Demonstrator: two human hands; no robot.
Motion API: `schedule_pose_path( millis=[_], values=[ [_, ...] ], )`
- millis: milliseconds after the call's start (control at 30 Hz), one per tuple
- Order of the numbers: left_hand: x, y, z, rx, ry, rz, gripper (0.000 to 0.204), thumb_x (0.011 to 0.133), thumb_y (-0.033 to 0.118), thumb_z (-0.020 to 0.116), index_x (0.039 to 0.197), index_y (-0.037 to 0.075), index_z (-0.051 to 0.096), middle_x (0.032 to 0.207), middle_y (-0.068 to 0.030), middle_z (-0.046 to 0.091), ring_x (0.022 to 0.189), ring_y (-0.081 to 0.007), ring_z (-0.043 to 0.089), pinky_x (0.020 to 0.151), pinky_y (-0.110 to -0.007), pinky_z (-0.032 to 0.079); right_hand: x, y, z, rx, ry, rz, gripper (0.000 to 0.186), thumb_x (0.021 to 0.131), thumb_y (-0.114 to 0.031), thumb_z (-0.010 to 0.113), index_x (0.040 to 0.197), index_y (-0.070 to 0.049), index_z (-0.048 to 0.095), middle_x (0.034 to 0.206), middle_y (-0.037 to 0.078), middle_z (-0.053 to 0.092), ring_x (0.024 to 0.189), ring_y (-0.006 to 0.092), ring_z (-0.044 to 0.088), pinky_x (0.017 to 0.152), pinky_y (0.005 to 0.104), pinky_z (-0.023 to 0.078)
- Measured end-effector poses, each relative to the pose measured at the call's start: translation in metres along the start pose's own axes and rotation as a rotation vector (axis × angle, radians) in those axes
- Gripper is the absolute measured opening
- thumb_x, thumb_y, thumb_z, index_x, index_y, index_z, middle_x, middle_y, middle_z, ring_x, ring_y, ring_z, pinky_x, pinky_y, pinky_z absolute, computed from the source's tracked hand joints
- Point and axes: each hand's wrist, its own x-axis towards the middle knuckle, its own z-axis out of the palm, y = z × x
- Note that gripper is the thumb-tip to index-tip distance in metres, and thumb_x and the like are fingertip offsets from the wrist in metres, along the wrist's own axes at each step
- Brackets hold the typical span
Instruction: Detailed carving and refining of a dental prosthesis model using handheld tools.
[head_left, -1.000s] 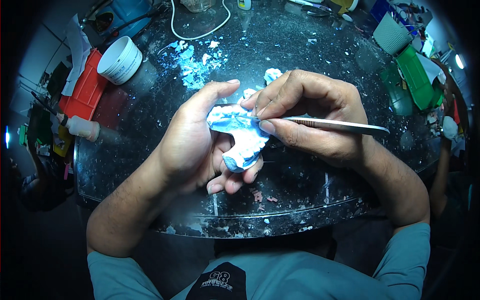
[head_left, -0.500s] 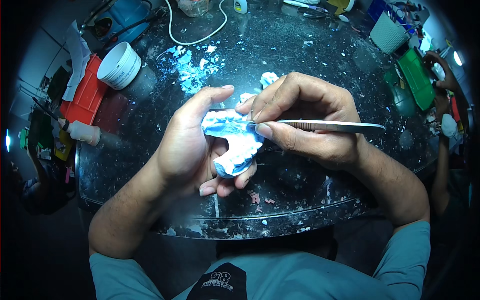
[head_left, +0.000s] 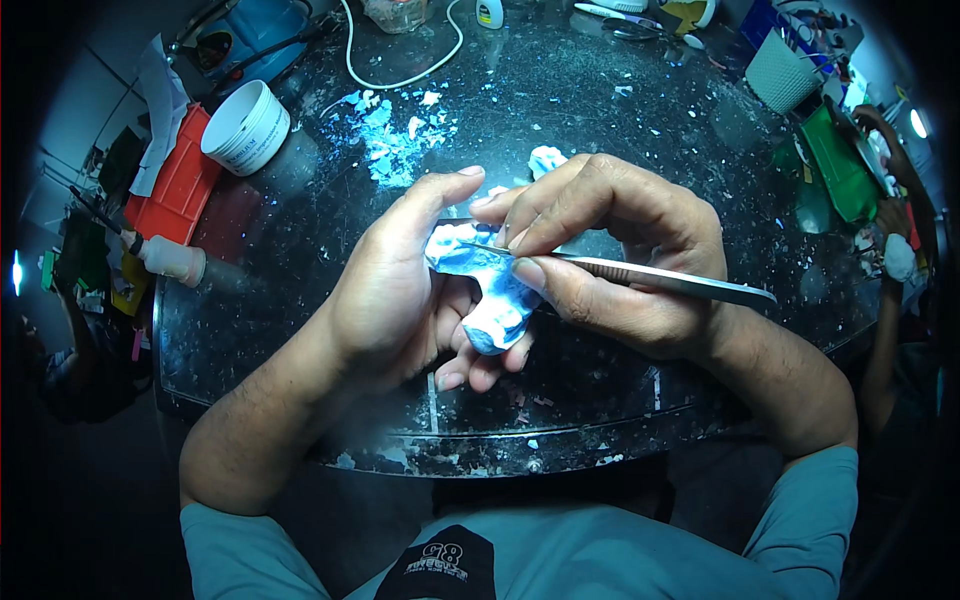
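My left hand (head_left: 395, 270) cradles a pale blue-white plaster dental cast (head_left: 480, 265) shaped like a horseshoe, its fingers curled beneath and its thumb by the far end. In my right hand (head_left: 625, 250) is a slim metal scalpel (head_left: 675, 281) with a ribbed handle, pinched between thumb and fingers. Its thin tip lies against the upper part of the cast. My right fingers hide part of the cast's right side. Beyond my hands rests a small white plaster lump (head_left: 546, 160).
Blue-white plaster shavings (head_left: 390, 140) are scattered on the dark worktable (head_left: 640, 130). At left stand a white tub (head_left: 246, 130), a red bin (head_left: 175, 205) and a translucent bottle (head_left: 175, 260). A green bin (head_left: 838, 165) and a pale basket (head_left: 782, 72) are at right, near another person's hands (head_left: 890, 215).
The cast has shifted right and tilted in my left hand. The scalpel's handle end has dipped lower, and its tip now shows more plainly on the cast.
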Motion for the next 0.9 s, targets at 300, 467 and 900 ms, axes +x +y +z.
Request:
schedule_pose_path(
  millis=[300, 467, 900],
  values=[
    [0.005, -0.005, 0.007, -0.041, 0.001, 0.076, 0.071, 0.102, 0.058, 0.024, 0.109, -0.004, 0.058, 0.076, -0.0251, 0.068, 0.056, -0.0303, 0.069, 0.04, -0.031, 0.055, -0.002, 0.001, -0.005, 0.052, 0.065, -0.051, 0.011, 0.089, 0.005, 0.065, 0.099, 0.003, 0.061, 0.101, 0.017, 0.066, 0.109, 0.0283, 0.067, 0.101, 0.046, 0.052],
    [0.003, -0.006, 0.005, -0.105, -0.027, 0.293, 0.072, 0.104, 0.055, 0.024, 0.129, -0.008, 0.049, 0.105, -0.0315, 0.063, 0.081, -0.0385, 0.072, 0.049, -0.037, 0.063, 0.003, 0.004, -0.019, -0.097, 0.173, -0.079, 0.015, 0.09, 0.006, 0.062, 0.105, 0.004, 0.06, 0.105, 0.016, 0.065, 0.106, 0.0247, 0.068, 0.096, 0.0375, 0.054],
    [0.008, -0.004, -0.008, 0.002, 0.304, 0.585, 0.037, 0.099, 0.018, 0.05, 0.127, -0.005, 0.049, 0.111, -0.0234, 0.066, 0.085, -0.0284, 0.07, 0.069, -0.03, 0.061, 0.008, 0.014, -0.036, -0.359, 0.29, -0.211, 0.02, 0.087, -0.01, 0.072, 0.103, -0.001, 0.064, 0.098, 0.01, 0.068, 0.09, 0.0181, 0.071, 0.084, 0.0304, 0.058]
  ],
)
